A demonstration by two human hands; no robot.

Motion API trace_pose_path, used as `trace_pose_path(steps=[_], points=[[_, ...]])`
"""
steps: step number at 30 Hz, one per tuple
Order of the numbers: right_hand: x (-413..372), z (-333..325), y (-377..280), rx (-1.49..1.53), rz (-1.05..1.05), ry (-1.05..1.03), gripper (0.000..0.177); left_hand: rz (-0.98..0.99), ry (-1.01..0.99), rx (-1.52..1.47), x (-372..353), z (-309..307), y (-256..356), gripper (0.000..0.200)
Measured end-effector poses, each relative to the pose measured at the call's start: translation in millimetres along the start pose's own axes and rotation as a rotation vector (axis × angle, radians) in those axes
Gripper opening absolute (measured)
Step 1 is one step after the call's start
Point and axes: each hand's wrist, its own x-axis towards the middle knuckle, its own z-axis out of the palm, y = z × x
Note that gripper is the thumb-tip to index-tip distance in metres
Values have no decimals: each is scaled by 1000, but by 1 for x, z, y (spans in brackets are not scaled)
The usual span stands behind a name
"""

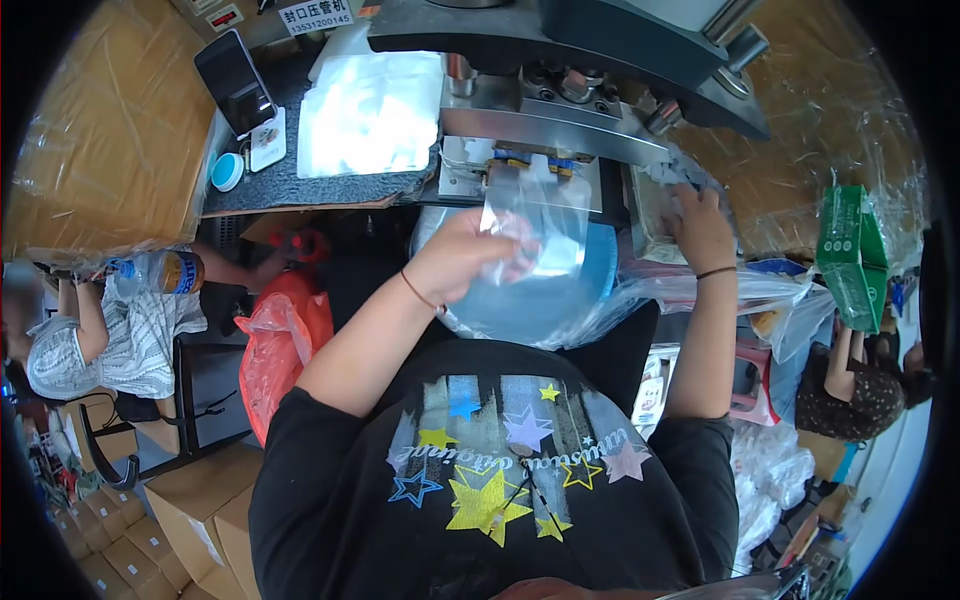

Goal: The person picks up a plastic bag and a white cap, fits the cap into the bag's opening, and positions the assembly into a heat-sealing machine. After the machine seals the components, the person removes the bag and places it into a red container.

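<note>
My left hand [470,252] pinches a clear, flat plastic pouch [548,228] by its left side. The pouch hangs in front of the press's lower die [535,165], and its upper end overlaps the die from this viewpoint. My right hand [703,230] is at a heap of small translucent plastic pieces [690,172] to the right of the press. Its fingers are bent and apart, with the tips against the pieces; whether one is between them is hidden. Above the pouch is the metal bar [555,135] of the press.
A stack of silvery pouches [370,115] lies on the dark mat at left, beside a phone [235,82] and a round blue-lidded tub [227,172]. Below the pouch is a blue basin [600,262]. A red plastic bag [285,340] hangs left. Other people sit at both sides.
</note>
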Motion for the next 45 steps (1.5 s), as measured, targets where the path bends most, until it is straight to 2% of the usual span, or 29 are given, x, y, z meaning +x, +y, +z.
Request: trace_pose_path(steps=[4,5,8,9,10,11,13,14,16,18,19,22,23,26,28,30,32,35,39,41,45], points=[[16,11,-12,92,-229,94,28,17,52,-53,13,-7,13,28],[15,11,-14,75,-225,145,29,-7,64,-92,13,-4,11,33],[6,5,-24,48,-205,304,29,364,345,289,9,-14,9,40],[4,8,-21,53,-189,357,30,568,372,508,11,-38,20,42],[2,10,-18,59,-173,408,30,673,805,950,5,-46,40,47],[0,10,-14,119,-170,415,31,875,959,1457,-2,-56,62,51],[-5,8,-8,239,-166,427,32,983,955,2064,-18,-70,71,54],[-7,7,-6,269,-173,455,32,902,827,2138,-27,-73,61,53],[-14,6,-5,327,-174,508,32,777,630,2092,-41,-73,52,46],[-20,8,-1,612,-77,464,30,685,497,1865,-51,-72,46,36],[-22,8,-1,754,-32,441,28,709,604,1733,-51,-74,40,23],[-30,0,-32,1160,-34,494,25,491,569,666,-55,-61,31,15],[-34,-8,-44,1195,-10,421,21,574,477,883,-52,-70,24,13],[-33,-6,-56,1243,-66,230,21,409,366,618,-51,-37,17,12],[-40,-14,-74,1323,-47,150,20,421,288,625,-46,-18,13,15],[-44,-16,-90,1292,-162,128,22,344,251,651,-42,-6,6,15],[-51,-26,-117,1482,-226,80,23,326,220,735,-38,3,2,17],[-53,-28,-133,1565,-273,30,24,278,182,785,-38,16,1,17],[-49,-38,-137,1457,-385,45,23,253,127,754,-38,24,-9,20],[-43,-34,-137,1327,-467,57,21,198,49,556,-37,26,-13,24],[-43,-30,-115,1339,-379,-82,19,54,-93,270,-39,30,-16,30]])
